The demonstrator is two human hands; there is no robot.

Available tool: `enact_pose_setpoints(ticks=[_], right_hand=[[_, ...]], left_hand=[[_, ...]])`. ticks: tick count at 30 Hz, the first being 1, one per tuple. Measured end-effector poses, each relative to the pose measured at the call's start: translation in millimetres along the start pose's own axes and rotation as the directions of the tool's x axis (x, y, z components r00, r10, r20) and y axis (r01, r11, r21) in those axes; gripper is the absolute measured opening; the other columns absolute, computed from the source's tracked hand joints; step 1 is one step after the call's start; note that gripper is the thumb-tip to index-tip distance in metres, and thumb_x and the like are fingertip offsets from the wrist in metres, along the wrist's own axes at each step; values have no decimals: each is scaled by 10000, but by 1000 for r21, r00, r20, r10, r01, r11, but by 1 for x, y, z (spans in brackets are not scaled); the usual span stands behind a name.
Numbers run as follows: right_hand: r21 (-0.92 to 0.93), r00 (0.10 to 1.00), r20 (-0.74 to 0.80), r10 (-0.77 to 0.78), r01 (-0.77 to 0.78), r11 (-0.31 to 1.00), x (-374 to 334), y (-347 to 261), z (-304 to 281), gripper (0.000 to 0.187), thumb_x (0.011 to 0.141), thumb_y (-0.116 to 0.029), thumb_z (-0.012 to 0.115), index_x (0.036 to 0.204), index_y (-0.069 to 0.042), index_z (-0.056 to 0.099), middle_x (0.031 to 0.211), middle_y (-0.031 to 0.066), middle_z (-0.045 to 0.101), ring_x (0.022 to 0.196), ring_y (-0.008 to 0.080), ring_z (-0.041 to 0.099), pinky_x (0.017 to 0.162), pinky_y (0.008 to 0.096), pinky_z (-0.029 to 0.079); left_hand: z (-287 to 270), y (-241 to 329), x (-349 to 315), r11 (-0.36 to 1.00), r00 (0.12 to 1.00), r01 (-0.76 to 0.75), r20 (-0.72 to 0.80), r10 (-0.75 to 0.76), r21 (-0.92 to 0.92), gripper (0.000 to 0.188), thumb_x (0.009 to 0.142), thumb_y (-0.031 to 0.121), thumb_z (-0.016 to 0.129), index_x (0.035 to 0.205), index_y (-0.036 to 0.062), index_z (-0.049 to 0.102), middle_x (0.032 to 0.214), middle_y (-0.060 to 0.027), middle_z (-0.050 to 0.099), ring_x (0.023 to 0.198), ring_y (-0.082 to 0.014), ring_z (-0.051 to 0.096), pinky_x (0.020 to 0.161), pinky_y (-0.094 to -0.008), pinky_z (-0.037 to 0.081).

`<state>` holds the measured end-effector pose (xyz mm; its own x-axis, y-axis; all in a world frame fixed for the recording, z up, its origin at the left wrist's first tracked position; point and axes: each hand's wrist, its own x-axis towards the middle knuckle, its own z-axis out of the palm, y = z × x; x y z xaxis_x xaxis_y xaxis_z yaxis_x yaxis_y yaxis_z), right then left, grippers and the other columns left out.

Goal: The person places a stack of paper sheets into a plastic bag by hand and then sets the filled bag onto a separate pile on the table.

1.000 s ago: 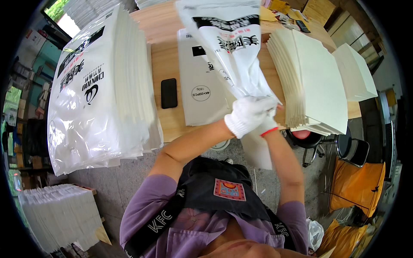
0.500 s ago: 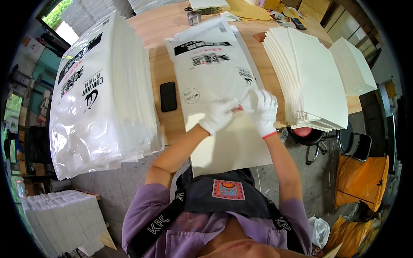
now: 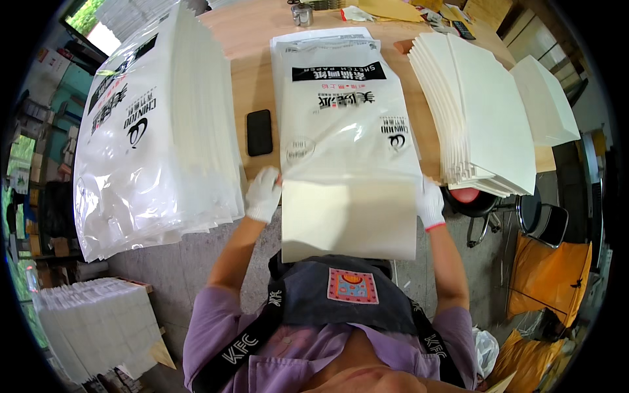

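A printed clear plastic bag (image 3: 350, 147) lies on the table in front of me, with a sheaf of cream paper (image 3: 347, 223) partly inside it. The paper's near end sticks out of the bag's mouth and overhangs the table edge. My left hand (image 3: 264, 195), in a white glove, is closed at the left corner of the bag's mouth. At the right corner, my gloved right hand (image 3: 430, 204) grips the bag's edge; some of its fingers are hidden.
A tall pile of printed plastic bags (image 3: 151, 150) stands at left, beside a black phone (image 3: 259, 132). Fanned stacks of cream paper (image 3: 481, 118) lie at right, near a white block of paper (image 3: 547, 101). A metal tin (image 3: 302, 14) sits at the back; a stool (image 3: 472, 204) stands below.
My hands have moved apart from the middle of the bag's mouth to its two sides. The bag's raised far end now lies flatter, and its print faces up more squarely.
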<state>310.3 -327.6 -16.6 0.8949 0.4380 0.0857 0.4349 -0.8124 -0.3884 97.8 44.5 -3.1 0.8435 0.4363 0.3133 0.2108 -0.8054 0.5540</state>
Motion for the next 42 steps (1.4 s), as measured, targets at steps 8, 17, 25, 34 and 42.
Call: enact_pose_setpoints(ticks=[8,17,25,34,42], right_hand=[[-302,670,741,35,287,909,-152,-13,-60,319,904,-281,464,830,-37,656,713,187,657,702,344,670,637,427,531],[385,495,867,-55,-595,706,-79,48,-67,365,894,-363,608,1069,-46,650,924,99,687,808,188,653,750,309,519],[833,841,541,15,-539,128,-112,16,98,350,992,-183,476,1298,-18,506,1189,61,601,1054,160,588,890,302,486],[966,798,16,-602,144,216,29,-215,32,401,992,-251,504,1269,37,537,1116,41,620,992,129,572,838,256,453],[929,536,370,-759,-205,309,108,-454,-49,458,898,-465,620,870,-9,643,659,66,638,451,65,476,423,231,373]], left_hand=[[-61,21,-181,986,886,152,452,-106,-67,173,778,201,708,727,91,585,700,-98,596,651,-301,595,566,-377,461],[-4,-14,-138,-128,419,737,598,-683,-663,264,827,218,678,1009,40,609,878,-68,611,889,-153,580,814,-298,464],[-76,81,-28,873,934,276,328,-144,-402,332,923,232,554,1188,35,585,979,-190,657,911,-313,650,815,-353,488],[-271,136,-23,947,442,-241,-893,-88,-213,303,964,135,488,1244,28,533,912,-3,551,828,-116,572,678,-298,500],[-482,-53,-46,968,508,11,-832,-223,-252,456,1004,258,454,1321,-69,428,1231,-143,540,1145,-170,515,975,-302,406]])
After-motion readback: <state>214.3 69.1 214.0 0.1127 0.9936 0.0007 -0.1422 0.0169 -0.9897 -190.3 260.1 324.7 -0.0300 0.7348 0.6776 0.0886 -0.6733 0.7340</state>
